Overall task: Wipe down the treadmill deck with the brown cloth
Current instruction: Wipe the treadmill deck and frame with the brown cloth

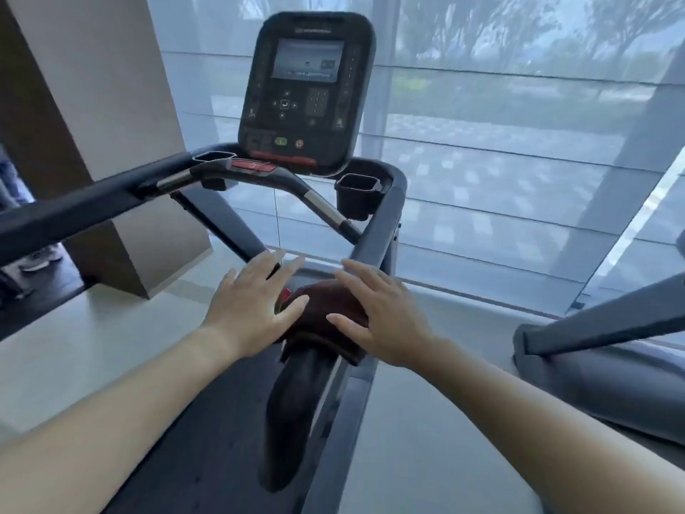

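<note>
Pale floor (74,350), sheer-blinded window (500,142), beige pillar (100,105).

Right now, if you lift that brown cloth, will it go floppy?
Probably floppy: the dark brown folded cloth sags over the black padded handrail, edges hanging down. Likely light, being thin fabric. Draped like that, it shouldn't roll.

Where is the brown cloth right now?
Head view, lower centre: the brown cloth is draped over a dark handrail, between the left hand and the right hand, below the console.
</note>
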The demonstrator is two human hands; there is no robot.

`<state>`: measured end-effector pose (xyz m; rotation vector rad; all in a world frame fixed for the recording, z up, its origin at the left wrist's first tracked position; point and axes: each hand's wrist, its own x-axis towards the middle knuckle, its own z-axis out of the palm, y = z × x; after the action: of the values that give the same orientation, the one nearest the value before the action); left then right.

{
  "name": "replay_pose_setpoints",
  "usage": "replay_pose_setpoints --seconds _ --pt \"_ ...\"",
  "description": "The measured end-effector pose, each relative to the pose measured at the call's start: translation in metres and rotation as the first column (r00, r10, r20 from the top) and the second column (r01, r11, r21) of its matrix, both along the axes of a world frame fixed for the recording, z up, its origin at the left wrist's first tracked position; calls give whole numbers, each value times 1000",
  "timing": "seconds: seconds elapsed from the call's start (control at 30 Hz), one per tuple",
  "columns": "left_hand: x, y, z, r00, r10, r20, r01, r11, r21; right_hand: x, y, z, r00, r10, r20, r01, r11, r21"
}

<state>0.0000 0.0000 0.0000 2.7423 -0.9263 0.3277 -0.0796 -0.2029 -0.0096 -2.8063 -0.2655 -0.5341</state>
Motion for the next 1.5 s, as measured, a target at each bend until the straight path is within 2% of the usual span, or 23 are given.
replay_pose_setpoints --seconds 0.17,0.27,0.47,0.7,0.83,1.03,1.13,1.3,1.5 --pt "3 -1 -13 985 141 -96 -153 979 -135 19 -4 -9 989 149 -23 -149 988 30" --pt "6 -2 -18 978 186 -96 -200 966 -162 21 -4 -15 972 228 -55 -224 972 71" --pt "1 0 -20 978 189 -93 -201 968 -148 6 1 -31 991 132 -19 -129 985 113" --pt "7 13 -17 989 113 -92 -126 982 -142 18 15 -19 980 46 -196 -23 993 116" --pt "4 16 -16 988 28 -149 -64 968 -243 7 24 -28 993 -20 -118 52 961 272" --pt "-12 11 -17 971 -155 -182 79 927 -367 -27 39 -46 972 -233 -18 207 824 528" --pt "-26 1 -10 956 -252 -149 181 909 -376 -54 36 -51 958 -286 6 240 814 528" --pt "-66 -29 -1 920 -378 -107 319 878 -356 -108 13 -72 922 -384 -51 354 782 512" --pt "-120 -89 -31 871 -462 -169 401 866 -299 -164 -40 -124 850 -471 -237 525 712 466"
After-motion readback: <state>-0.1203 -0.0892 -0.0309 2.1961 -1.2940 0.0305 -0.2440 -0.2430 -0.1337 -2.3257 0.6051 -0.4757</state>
